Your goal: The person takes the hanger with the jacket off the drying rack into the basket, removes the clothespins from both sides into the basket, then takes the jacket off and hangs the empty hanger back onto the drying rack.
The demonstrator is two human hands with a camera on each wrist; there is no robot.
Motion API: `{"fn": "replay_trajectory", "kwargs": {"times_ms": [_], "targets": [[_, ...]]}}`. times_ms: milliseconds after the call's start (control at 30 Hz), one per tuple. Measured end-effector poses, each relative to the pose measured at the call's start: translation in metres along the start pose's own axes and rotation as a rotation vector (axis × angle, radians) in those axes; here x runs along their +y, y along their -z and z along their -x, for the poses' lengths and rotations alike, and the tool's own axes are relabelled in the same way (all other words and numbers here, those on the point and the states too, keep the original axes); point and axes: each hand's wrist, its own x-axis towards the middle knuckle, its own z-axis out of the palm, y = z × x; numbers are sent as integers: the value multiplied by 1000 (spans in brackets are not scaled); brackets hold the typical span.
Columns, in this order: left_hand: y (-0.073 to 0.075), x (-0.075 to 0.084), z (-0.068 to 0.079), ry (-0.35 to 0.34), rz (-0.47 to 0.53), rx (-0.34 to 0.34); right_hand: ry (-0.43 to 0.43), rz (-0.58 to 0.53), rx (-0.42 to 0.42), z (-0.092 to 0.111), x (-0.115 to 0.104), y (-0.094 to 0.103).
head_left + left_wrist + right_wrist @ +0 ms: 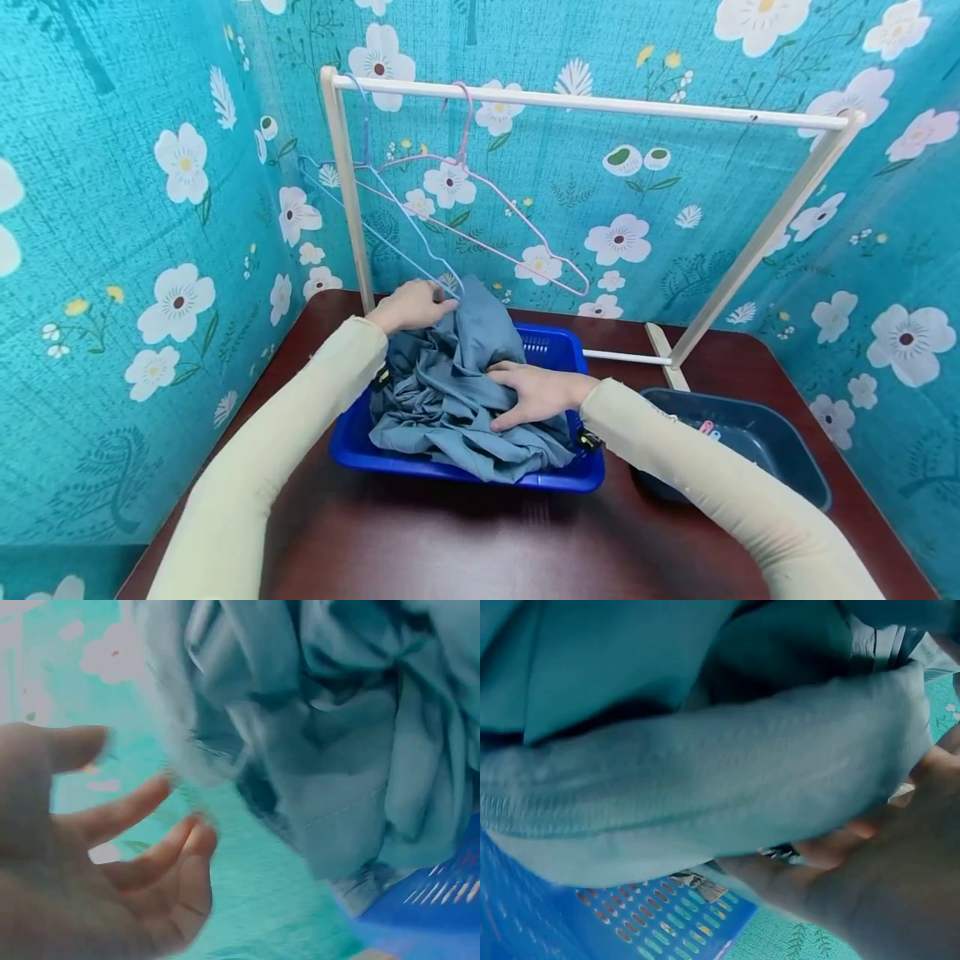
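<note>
A grey-blue garment (465, 400) lies bunched in a blue plastic basket (465, 475). Its raised upper part meets the near end of a blue hanger (408, 208), which hooks over the rack's rod. My left hand (416, 304) is beside that hanger end in the head view. The left wrist view shows its fingers (161, 870) loosely bent, apart from the cloth and holding nothing. Against the garment's right side rests my right hand (536, 392), thumb and fingers spread apart. In the right wrist view a stitched, gathered band (705, 772) covers part of its fingers.
A wooden rack (600, 102) spans the back of the dark red table (420, 542). From its rod hangs a pink hanger (517, 218), left of middle. At the right stands a dark tray (787, 442) with pink and blue clothespins (707, 428). Flowered cloth walls surround the table.
</note>
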Motion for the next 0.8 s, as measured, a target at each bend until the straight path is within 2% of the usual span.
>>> {"fn": "replay_trajectory", "kwargs": {"times_ms": [67,167,300,367,433,533,600,700,800], "targets": [[-2,-1,-12,1,128,-13,24,28,-25,0,0,0],[-9,-1,-29,-18,255,-99,51,51,-64,0,-1,-1],[-14,2,-41,-69,298,-156,68,74,-84,-1,-2,-2],[-13,2,-46,-83,256,-175,71,86,-86,-2,-2,-2],[-12,3,-48,-60,175,-181,76,89,-85,-2,0,-2],[-7,3,-48,-45,-67,-160,74,84,-80,-1,2,0],[-3,3,-44,-42,-175,-130,58,71,-69,2,2,2],[2,-1,-29,-126,-271,-73,6,42,-69,14,0,5],[3,-7,-6,-236,-279,-58,-63,43,-98,31,-2,6]]}}
